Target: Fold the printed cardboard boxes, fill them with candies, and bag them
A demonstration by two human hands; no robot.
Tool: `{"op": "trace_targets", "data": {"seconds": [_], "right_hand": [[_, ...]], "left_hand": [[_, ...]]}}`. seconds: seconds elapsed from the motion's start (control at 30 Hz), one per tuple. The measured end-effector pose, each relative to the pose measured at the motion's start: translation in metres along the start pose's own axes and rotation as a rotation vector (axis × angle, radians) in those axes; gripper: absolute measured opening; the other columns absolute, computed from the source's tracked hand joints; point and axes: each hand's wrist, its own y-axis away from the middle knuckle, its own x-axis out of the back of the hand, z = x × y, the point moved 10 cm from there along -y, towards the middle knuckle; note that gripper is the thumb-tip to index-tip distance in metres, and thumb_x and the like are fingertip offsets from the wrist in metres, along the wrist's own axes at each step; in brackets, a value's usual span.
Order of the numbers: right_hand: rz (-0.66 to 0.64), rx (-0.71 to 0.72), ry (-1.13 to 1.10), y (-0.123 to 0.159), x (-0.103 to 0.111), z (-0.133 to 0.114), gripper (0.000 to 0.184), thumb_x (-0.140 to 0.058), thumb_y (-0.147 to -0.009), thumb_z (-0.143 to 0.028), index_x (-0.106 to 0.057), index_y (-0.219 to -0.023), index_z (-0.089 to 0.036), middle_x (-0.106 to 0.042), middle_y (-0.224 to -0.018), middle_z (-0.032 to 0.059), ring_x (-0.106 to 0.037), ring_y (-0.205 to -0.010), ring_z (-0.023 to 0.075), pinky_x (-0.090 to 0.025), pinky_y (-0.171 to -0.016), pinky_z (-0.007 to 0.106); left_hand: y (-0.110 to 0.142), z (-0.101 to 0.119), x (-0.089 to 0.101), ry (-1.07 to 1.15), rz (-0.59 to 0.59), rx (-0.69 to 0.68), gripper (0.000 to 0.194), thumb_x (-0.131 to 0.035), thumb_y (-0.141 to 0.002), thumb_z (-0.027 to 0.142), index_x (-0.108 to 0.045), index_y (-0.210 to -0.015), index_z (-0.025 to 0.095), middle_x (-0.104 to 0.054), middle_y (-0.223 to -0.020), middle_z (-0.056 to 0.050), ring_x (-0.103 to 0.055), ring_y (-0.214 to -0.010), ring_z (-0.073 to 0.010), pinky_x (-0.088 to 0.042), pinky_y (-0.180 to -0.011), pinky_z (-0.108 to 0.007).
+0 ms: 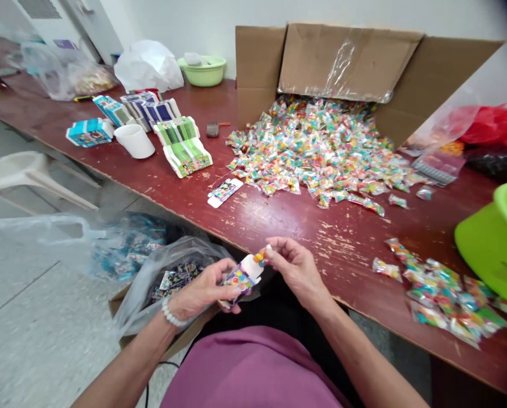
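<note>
My left hand (pixel 208 289) is closed around a small purple printed candy box (pixel 240 281), its top flap raised. At the mouth of that box, my right hand (pixel 294 266) pinches a small candy packet (pixel 261 256) with orange and yellow pieces showing. Part of the packet is hidden by my fingers. On the table ahead lies a flat purple candy box (pixel 225 191). Beyond it spreads a large heap of candy packets (pixel 321 147), spilling from a tipped cardboard carton (pixel 347 62).
Stacks of green (pixel 187 150) and blue box blanks (pixel 91 133) stand left, beside a white roll (pixel 134 140). A lime-green tub (pixel 495 243) and loose packets (pixel 444 294) are at right. Below the table edge sits a plastic-lined carton (pixel 140 303) with filled boxes; a white stool (pixel 19 167) stands left.
</note>
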Motion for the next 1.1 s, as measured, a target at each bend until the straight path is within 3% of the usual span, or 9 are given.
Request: {"op": "trace_targets", "data": {"seconds": [0.13, 0.4, 0.5, 0.63, 0.7, 0.83, 0.9, 1.0, 1.1], "right_hand": [[0.014, 0.076, 0.148, 0.010, -0.004, -0.010, 0.029, -0.071, -0.083, -0.045, -0.067, -0.096, -0.019, -0.070, -0.082, 0.0036, -0.063, -0.070, 0.0165, -0.051, -0.065, 0.028], [-0.048, 0.300, 0.472, 0.019, -0.008, -0.042, 0.011, -0.067, -0.086, -0.030, -0.076, -0.089, -0.024, -0.071, -0.082, 0.0042, -0.065, -0.069, 0.0184, -0.049, -0.063, 0.029], [-0.112, 0.319, 0.580, 0.022, -0.019, -0.041, 0.009, -0.068, -0.087, -0.028, -0.076, -0.088, -0.026, -0.073, -0.081, 0.0031, -0.066, -0.069, 0.0190, -0.048, -0.063, 0.030], [-0.051, 0.420, 0.789, 0.025, -0.020, -0.050, 0.008, -0.067, -0.087, -0.027, -0.074, -0.084, -0.024, -0.073, -0.077, 0.0042, -0.064, -0.070, 0.0212, -0.045, -0.067, 0.033], [-0.125, 0.450, 0.843, 0.026, -0.026, -0.051, 0.013, -0.064, -0.090, -0.027, -0.074, -0.082, -0.025, -0.072, -0.075, 0.0041, -0.064, -0.070, 0.0210, -0.044, -0.067, 0.032], [-0.356, 0.353, 0.649, 0.023, -0.035, -0.039, 0.022, -0.055, -0.094, -0.022, -0.076, -0.092, -0.028, -0.075, -0.084, 0.0015, -0.068, -0.078, 0.0199, -0.047, -0.071, 0.030], [-0.274, 0.262, 0.466, 0.015, -0.023, -0.034, 0.018, -0.057, -0.092, -0.024, -0.074, -0.094, -0.026, -0.075, -0.088, 0.0022, -0.069, -0.079, 0.0196, -0.049, -0.072, 0.030], [-0.030, 0.135, 0.219, 0.008, 0.004, -0.022, 0.016, -0.072, -0.080, -0.030, -0.070, -0.093, -0.021, -0.071, -0.088, 0.0027, -0.065, -0.076, 0.0178, -0.050, -0.070, 0.028], [-0.060, 0.002, 0.028, 0.009, 0.001, -0.005, 0.034, -0.081, -0.071, -0.032, -0.066, -0.100, -0.020, -0.068, -0.091, 0.0021, -0.063, -0.076, 0.0153, -0.050, -0.069, 0.027]], "left_hand": [[-0.005, 0.012, -0.018, 0.107, 0.031, -0.100, 0.042, -0.077, -0.078, 0.037, -0.048, -0.102, 0.018, -0.068, -0.095, -0.005, -0.070, -0.067, -0.0149, -0.053, -0.061, -0.024], [-0.005, 0.017, -0.035, 0.093, -0.010, -0.143, 0.053, -0.079, -0.077, 0.038, -0.053, -0.120, 0.020, -0.063, -0.099, -0.005, -0.071, -0.071, -0.0163, -0.052, -0.060, -0.022], [-0.006, 0.024, -0.038, 0.076, 0.017, -0.173, 0.050, -0.076, -0.078, 0.036, -0.053, -0.120, 0.020, -0.064, -0.100, -0.006, -0.069, -0.070, -0.0151, -0.052, -0.063, -0.025], [-0.008, 0.032, -0.039, -0.044, 0.076, -0.216, 0.039, -0.070, -0.080, 0.027, -0.053, -0.115, 0.019, -0.062, -0.092, -0.003, -0.061, -0.065, -0.0108, -0.050, -0.061, -0.024], [-0.009, 0.034, -0.037, -0.101, 0.115, -0.226, 0.034, -0.068, -0.079, 0.021, -0.056, -0.111, 0.019, -0.060, -0.089, -0.001, -0.057, -0.064, -0.0098, -0.050, -0.060, -0.022], [-0.014, 0.028, -0.035, 0.088, 0.119, -0.205, 0.027, -0.063, -0.081, 0.028, -0.060, -0.107, 0.019, -0.062, -0.087, -0.002, -0.059, -0.068, -0.0126, -0.051, -0.056, -0.022], [-0.019, 0.019, -0.031, 0.251, 0.155, -0.154, 0.034, -0.056, -0.088, 0.045, -0.062, -0.106, 0.017, -0.065, -0.082, -0.005, -0.062, -0.061, -0.0140, -0.050, -0.052, -0.023], [-0.024, 0.007, -0.024, 0.401, 0.221, -0.090, 0.052, -0.045, -0.091, 0.060, -0.063, -0.102, 0.012, -0.069, -0.073, -0.008, -0.062, -0.049, -0.0150, -0.048, -0.046, -0.024], [-0.025, 0.006, -0.025, 0.449, 0.246, -0.102, 0.047, -0.053, -0.089, 0.054, -0.065, -0.099, 0.010, -0.070, -0.071, -0.009, -0.062, -0.047, -0.0163, -0.049, -0.045, -0.025]]}}
